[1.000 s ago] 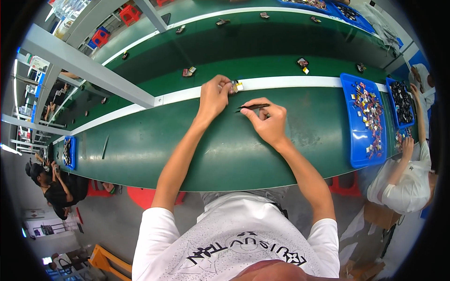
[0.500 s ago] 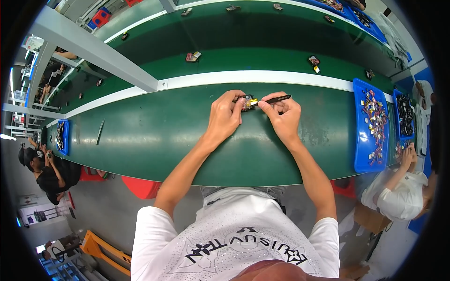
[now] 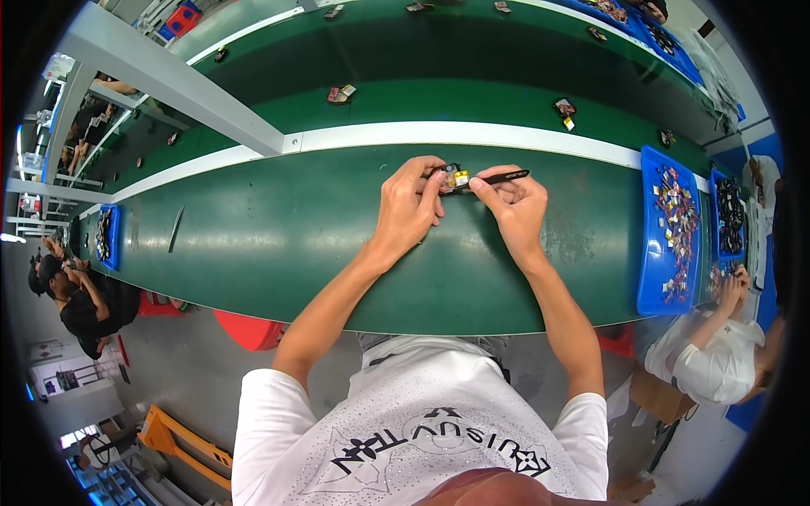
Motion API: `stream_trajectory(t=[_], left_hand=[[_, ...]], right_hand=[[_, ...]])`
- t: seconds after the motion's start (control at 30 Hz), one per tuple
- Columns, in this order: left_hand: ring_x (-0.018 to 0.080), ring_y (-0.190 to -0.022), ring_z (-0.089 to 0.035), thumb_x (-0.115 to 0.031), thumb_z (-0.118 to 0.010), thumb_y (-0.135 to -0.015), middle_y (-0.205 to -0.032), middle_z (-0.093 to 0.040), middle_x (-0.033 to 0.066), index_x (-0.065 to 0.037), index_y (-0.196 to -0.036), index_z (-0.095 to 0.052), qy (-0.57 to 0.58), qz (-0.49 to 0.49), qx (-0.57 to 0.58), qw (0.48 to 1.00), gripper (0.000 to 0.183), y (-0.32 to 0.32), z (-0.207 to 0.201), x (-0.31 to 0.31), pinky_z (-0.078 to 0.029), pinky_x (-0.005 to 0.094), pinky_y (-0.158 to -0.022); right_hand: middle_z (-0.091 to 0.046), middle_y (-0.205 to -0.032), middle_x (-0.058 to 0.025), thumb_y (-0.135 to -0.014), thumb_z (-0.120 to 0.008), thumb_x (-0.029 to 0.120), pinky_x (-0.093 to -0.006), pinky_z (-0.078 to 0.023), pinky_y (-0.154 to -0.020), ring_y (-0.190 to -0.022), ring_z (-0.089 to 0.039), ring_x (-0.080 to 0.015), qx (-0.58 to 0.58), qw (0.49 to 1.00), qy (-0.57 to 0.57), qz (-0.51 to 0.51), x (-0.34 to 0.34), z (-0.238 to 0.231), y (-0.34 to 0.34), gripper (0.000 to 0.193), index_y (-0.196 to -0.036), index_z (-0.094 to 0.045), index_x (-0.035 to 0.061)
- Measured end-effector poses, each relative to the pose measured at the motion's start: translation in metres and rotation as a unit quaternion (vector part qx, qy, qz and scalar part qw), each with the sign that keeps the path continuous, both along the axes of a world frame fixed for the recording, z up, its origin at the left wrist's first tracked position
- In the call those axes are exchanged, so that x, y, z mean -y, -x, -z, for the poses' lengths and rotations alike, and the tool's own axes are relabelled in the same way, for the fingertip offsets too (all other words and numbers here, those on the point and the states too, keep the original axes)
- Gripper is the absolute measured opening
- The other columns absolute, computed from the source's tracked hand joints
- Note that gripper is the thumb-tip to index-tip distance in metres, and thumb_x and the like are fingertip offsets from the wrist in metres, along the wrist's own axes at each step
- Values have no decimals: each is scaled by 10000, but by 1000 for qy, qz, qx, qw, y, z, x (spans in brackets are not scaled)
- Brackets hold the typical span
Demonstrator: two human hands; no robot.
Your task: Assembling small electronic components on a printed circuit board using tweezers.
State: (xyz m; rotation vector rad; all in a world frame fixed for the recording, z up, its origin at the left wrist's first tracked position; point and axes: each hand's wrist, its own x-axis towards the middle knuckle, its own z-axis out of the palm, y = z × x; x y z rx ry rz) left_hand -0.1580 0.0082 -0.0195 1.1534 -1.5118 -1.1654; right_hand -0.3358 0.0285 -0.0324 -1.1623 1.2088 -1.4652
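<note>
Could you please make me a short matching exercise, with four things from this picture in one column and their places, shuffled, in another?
Things:
1. Black tweezers
2. Small yellow-labelled part
3. Blue tray of colourful pieces
4. Orange metal frame

Places:
A. On the grey floor, lower left
B. In the left hand
C. On the green table, toward its right end
D. In the right hand

Pairs: 1-D, 2-B, 3-C, 4-A

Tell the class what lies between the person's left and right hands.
In the head view, a small part with a yellow-and-white label lies between the left hand and right hand, which grips a slim black tool.
</note>
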Motion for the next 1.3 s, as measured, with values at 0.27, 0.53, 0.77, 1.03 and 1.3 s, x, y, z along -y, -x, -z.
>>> stream_trajectory(t=[0.27, 0.53, 0.77, 1.03, 1.3], left_hand=[[139, -599, -655, -29, -585, -1008, -918, -687, 149, 95, -1155, -613, 7, 7, -27, 1000, 195, 1, 0, -1, -537, 252, -462], [134, -610, -658, -32, -609, -994, -895, -687, 140, 87, -1136, -641, -23, 6, -60, 998, 188, -1, 2, 3, -516, 255, -450], [112, -604, -641, -114, -617, -1010, -871, -701, 118, 79, -1188, -654, -116, 54, -103, 987, 265, -8, 3, 9, -496, 234, -449], [97, -579, -616, -132, -607, -1022, -854, -698, 102, 91, -1212, -649, -138, 75, -126, 979, 296, -10, 5, 9, -467, 225, -421], [100, -577, -621, -114, -612, -1016, -821, -702, 108, 101, -1243, -644, -128, 67, -116, 983, 315, -9, 4, 7, -477, 228, -417]], right_hand=[[-733, -932, -165, -896, -708, -71, -264, -591, -774, -866, -737, -192, 62, 997, -29, -32, -1, -8, 2, 110, -995, -663, -86], [-734, -932, -161, -897, -709, -69, -261, -588, -778, -884, -740, -198, 62, 997, -29, -34, -1, -7, 3, 105, -989, -661, -84], [-691, -804, -33, -885, -740, -53, -175, -404, -531, -615, -551, -11, 24, 999, 18, -24, -1, -1, 3, 95, -965, -688, -48], [-540, -591, 74, -842, -802, -10, -203, -225, -457, -492, -342, 22, -79, 993, 89, 14, -2, -2, -1, 89, -898, -733, -7], [-515, -580, 75, -831, -814, -4, -206, -218, -451, -490, -336, 16, -126, 988, 92, 6, -3, 2, 0, 100, -894, -735, -4]])
